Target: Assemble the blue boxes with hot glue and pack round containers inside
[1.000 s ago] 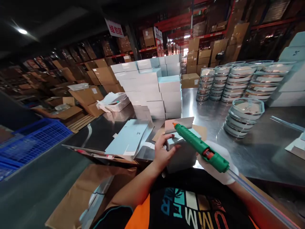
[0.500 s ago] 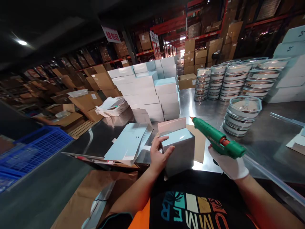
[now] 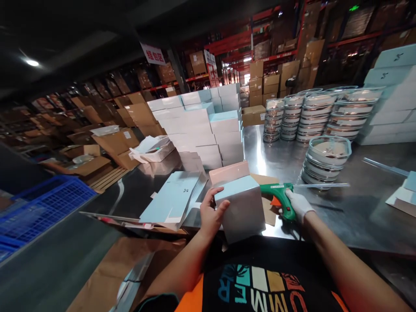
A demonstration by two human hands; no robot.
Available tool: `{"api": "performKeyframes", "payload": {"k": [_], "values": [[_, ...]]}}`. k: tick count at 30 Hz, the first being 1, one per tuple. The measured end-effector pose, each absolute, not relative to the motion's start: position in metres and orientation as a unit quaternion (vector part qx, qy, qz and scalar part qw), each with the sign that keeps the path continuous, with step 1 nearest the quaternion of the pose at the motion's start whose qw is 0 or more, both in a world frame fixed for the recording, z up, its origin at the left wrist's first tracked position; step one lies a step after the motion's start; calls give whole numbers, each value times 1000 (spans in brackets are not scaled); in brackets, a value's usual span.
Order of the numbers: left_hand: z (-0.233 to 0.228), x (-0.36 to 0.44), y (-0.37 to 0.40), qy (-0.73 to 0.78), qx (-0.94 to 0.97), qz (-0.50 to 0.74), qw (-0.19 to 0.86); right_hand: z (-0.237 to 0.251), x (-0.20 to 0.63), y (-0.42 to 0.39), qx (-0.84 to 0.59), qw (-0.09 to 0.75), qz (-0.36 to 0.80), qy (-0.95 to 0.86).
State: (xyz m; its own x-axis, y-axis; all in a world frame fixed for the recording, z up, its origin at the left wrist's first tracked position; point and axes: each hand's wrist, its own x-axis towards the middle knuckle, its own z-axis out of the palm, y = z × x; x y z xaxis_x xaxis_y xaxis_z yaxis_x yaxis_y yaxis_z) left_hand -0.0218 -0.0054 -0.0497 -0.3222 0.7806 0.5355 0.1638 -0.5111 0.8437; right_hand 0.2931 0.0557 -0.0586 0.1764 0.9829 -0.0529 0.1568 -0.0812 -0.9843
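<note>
My bare left hand (image 3: 210,213) grips the left side of a pale blue box (image 3: 242,208) that stands at the near edge of the steel table, one flap up at its back. My right hand (image 3: 298,205), in a white glove, holds a green glue gun (image 3: 277,193) low on the table just right of the box, over a brown cardboard sheet (image 3: 268,209). A clear glue stick (image 3: 321,185) juts out of the gun to the right.
Flat unfolded box blanks (image 3: 173,197) lie left of the box. Finished pale blue boxes (image 3: 208,128) are stacked behind it, more at far right (image 3: 390,104). Stacks of round clear-lidded tins (image 3: 325,160) stand right of centre. A blue crate (image 3: 42,199) sits far left.
My right hand has swung the glue gun away from above the box, out to the right and down onto the table. The left hand has kept its grip on the box.
</note>
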Motion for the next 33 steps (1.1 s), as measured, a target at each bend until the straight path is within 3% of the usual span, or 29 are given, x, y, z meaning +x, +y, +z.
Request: {"api": "performKeyframes", "payload": {"k": [5, 9, 13, 22, 28, 33], "values": [[-48, -23, -5, 428, 537, 683, 247, -48, 300, 56, -632, 518, 322, -479], [-54, -15, -1, 402, 582, 663, 246, -27, 249, 32, -491, 511, 409, -575], [-63, -14, 0, 394, 635, 617, 245, -13, 211, 18, -422, 515, 394, -633], [-66, -16, -1, 323, 615, 685, 221, -31, 249, 24, -300, 452, 337, -769], [-46, -36, 6, 259, 767, 541, 230, -30, 247, 10, -229, 459, 291, -807], [-41, -36, 8, 230, 769, 556, 218, -24, 247, 13, -219, 437, 285, -825]]}}
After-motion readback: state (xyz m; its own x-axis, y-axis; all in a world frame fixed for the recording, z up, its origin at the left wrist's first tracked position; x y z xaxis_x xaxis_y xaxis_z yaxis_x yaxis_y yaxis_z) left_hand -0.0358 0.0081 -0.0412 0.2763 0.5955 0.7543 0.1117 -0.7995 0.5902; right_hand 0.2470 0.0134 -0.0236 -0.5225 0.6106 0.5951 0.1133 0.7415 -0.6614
